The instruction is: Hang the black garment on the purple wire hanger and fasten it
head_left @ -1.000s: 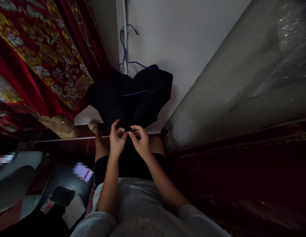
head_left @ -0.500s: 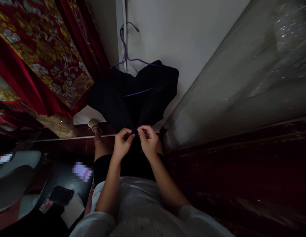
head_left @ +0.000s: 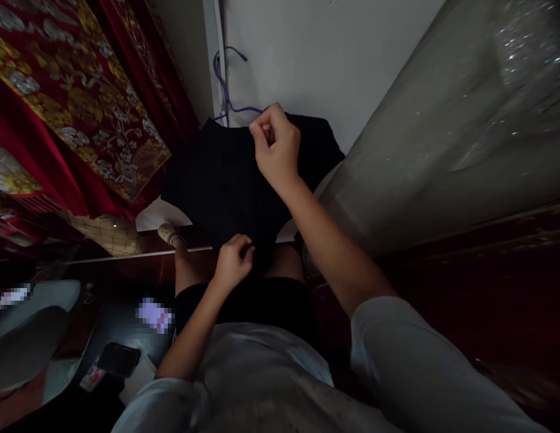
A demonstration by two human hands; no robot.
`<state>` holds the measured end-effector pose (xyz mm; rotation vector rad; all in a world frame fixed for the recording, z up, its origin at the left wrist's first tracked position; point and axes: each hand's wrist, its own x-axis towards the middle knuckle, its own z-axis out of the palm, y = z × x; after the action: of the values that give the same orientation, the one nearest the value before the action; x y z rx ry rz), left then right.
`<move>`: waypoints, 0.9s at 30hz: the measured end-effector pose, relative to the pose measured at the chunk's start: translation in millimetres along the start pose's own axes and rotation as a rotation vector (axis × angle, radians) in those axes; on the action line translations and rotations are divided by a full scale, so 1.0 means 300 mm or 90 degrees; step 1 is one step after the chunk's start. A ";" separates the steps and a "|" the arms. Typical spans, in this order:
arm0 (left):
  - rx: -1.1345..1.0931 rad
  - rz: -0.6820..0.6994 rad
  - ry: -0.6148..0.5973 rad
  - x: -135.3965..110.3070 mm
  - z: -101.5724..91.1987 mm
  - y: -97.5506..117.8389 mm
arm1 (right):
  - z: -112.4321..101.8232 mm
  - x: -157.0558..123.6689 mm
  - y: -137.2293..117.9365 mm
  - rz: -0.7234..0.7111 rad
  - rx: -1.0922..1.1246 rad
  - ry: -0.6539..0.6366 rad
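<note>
A black garment (head_left: pixel 221 180) hangs on a purple wire hanger (head_left: pixel 223 84) against the white wall. My right hand (head_left: pixel 275 144) is raised to the garment's top edge, its fingers pinched on the cloth near the hanger's shoulder. My left hand (head_left: pixel 232 264) is closed on the garment's bottom hem, low in front of my legs. Most of the hanger's frame is hidden under the cloth.
A red and gold embroidered cloth (head_left: pixel 76 96) hangs at the left. A grey plastic-covered surface (head_left: pixel 442 132) slopes along the right above dark red wood. A dark phone (head_left: pixel 118 359) and cards lie on a dark surface at lower left. A sandalled foot (head_left: pixel 170 233) shows below the garment.
My right hand has left the hem and risen to the garment's top by the hanger. My left hand stays at the hem. The garment now hangs flatter, covering the hanger's lower bar.
</note>
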<state>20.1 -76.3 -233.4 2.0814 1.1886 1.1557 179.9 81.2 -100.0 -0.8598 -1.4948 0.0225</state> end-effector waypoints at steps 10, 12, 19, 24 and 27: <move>-0.019 0.180 0.147 0.299 -0.185 0.081 | -0.022 -0.114 -0.042 0.062 0.059 0.009; 0.005 0.238 0.165 0.413 -0.221 0.114 | -0.007 -0.117 -0.033 0.082 0.092 0.035; 0.102 0.269 0.117 0.586 -0.233 0.159 | 0.017 -0.112 -0.070 0.326 0.306 0.073; 0.074 0.229 0.191 0.533 -0.227 0.170 | 0.046 -0.112 -0.102 0.539 0.423 0.016; 0.083 0.203 0.235 0.515 -0.246 0.160 | 0.079 -0.126 -0.127 0.587 0.436 0.000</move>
<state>21.0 31.8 -92.1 2.2809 1.1383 1.7099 135.7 45.9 -116.5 -0.8899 -0.8685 1.1413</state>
